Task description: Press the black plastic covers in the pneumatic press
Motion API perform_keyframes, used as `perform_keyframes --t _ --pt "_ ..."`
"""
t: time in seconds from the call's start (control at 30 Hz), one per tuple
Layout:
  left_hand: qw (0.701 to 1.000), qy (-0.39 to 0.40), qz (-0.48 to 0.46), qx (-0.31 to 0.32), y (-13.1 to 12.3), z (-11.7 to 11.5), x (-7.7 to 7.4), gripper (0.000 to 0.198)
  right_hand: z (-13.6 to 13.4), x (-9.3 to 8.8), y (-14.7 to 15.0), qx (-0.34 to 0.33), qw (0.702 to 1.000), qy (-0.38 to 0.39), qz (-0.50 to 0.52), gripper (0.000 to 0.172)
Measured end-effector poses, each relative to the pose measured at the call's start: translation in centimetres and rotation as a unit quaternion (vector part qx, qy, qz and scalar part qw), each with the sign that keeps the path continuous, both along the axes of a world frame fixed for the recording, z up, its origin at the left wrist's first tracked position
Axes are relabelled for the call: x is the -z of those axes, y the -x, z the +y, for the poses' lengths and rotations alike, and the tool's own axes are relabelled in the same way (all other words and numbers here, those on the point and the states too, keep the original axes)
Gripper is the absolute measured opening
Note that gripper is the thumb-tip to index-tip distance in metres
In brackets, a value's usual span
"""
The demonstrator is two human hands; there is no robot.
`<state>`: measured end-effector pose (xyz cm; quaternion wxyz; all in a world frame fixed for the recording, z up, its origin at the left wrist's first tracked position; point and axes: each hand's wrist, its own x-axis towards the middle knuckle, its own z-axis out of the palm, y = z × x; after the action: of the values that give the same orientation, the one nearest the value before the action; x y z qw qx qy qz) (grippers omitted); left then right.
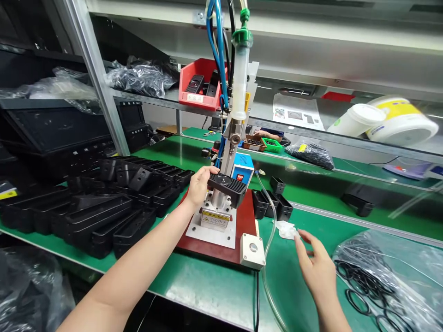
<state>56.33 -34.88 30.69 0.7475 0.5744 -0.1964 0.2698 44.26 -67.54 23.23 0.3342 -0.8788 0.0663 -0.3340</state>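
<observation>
Left hand point(200, 186): closed on the near end of a black finned housing point(223, 185), fingers curled over its top edge, the housing held level against the column of a pneumatic bench press point(224, 147). Directly below and to the right of the hand, the press's steel base plate point(211, 228) with a yellow warning label point(215, 219), on a dark red mat point(247, 221). Just past the housing, a blue control box point(243, 168); higher up, a clear syringe barrel point(240, 78) with a green fitting, alongside blue air hoses point(216, 37).

Left of the left hand, rows of black plastic housings point(97, 216) packed close together on the green table point(297, 240).

Right hand point(313, 263): open and empty, fingers spread, fingertips just beside a crumpled white tissue point(286, 229). Beyond that hand, three black housings point(272, 205) near the edge of the mat. Between the two hands, a grey push-button box point(252, 251) at the mat's corner, a clear tube point(269, 235) curving past it. Right of the right hand, a clear plastic bag point(387, 272) holding black rubber O-rings point(360, 286).

Far beyond both hands, a red bin point(200, 83) on a shelf point(148, 101), a white-and-yellow tub point(401, 122) farther along, and a co-worker's hand point(266, 135) behind small parts trays point(263, 145).
</observation>
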Motion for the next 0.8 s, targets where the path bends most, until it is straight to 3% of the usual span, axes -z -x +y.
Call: perform_keyframes --t 0.07,0.13,0.2,0.27,0.37,0.5,0.63,0.7,0.8 --pt "1.0 0.004 0.009 -0.002 0.1 -0.1 -0.2 0.024 -3.8 3.8 1.7 0.007 0.995 0.086 0.057 0.046" --pt "1.0 -0.002 0.02 -0.017 0.3 -0.3 -0.6 0.021 -5.9 6.9 2.8 -0.008 0.986 0.154 0.061 0.042" --pt "0.998 -0.023 0.027 -0.049 0.5 -0.4 -1.1 0.019 -6.5 8.6 3.3 -0.008 0.979 0.196 0.046 0.043" --pt "0.995 -0.052 0.028 -0.075 0.8 -0.4 -1.5 0.018 -6.2 9.0 3.3 0.01 0.976 0.213 0.033 0.047" --pt "0.993 -0.08 0.014 -0.091 1.4 -0.1 -1.1 0.024 -5.7 8.3 3.2 0.061 0.971 0.233 0.009 0.053" --pt "0.983 -0.094 -0.032 -0.152 3.0 0.6 1.6 0.041 -6.0 8.0 4.0 0.145 0.95 0.265 0.079 0.053" --pt "0.958 -0.127 -0.108 -0.232 5.0 0.8 3.8 0.044 -6.7 7.5 3.8 0.104 0.953 0.258 0.121 0.048" --pt "0.933 -0.165 -0.171 -0.27 5.8 0.5 4.1 0.045 -6.2 5.5 3.0 0.084 0.964 0.23 0.107 0.048" --pt "0.9 -0.208 -0.214 -0.318 6.8 -0.6 4.5 0.046 -3.0 0.0 1.7 0.066 0.98 0.187 0.001 0.047"
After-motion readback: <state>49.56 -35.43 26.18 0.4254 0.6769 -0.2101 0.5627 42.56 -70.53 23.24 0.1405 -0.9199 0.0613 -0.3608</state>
